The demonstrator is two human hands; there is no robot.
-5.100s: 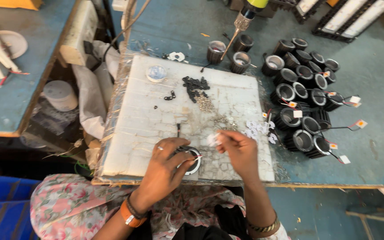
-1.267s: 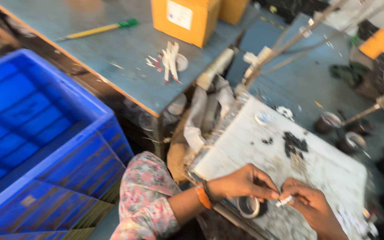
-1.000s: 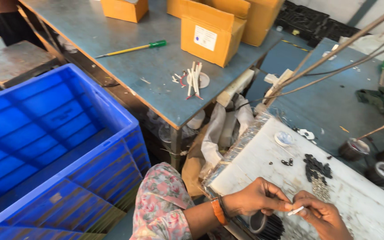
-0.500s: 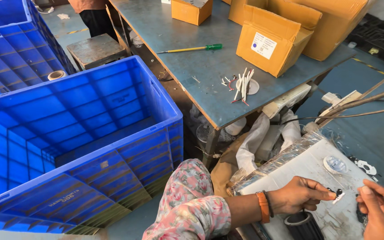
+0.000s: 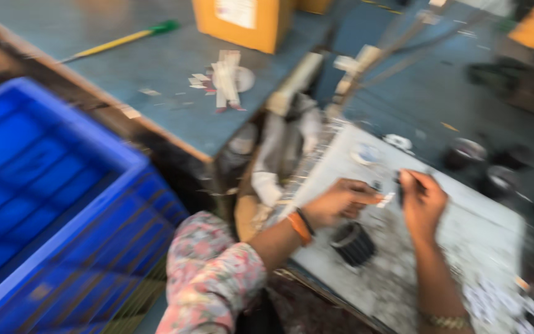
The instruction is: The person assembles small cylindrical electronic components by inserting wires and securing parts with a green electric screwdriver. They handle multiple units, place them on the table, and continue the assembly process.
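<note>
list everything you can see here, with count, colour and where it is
crate: one, blue, left
bench: one, grey-blue, upper middle
box: one, yellow-orange cardboard, on the bench at the top
screwdriver: one, yellow shaft with green handle, bench top left
white strips: a small pile, on the bench
work board: one, pale grey, lower right
ribbed part: one, black, on the board below the hands
round parts: several, dark, blurred, right of the board
small white piece: one, between the fingertips
left hand: orange wristband, floral sleeve
right hand: pinching near the piece
</note>
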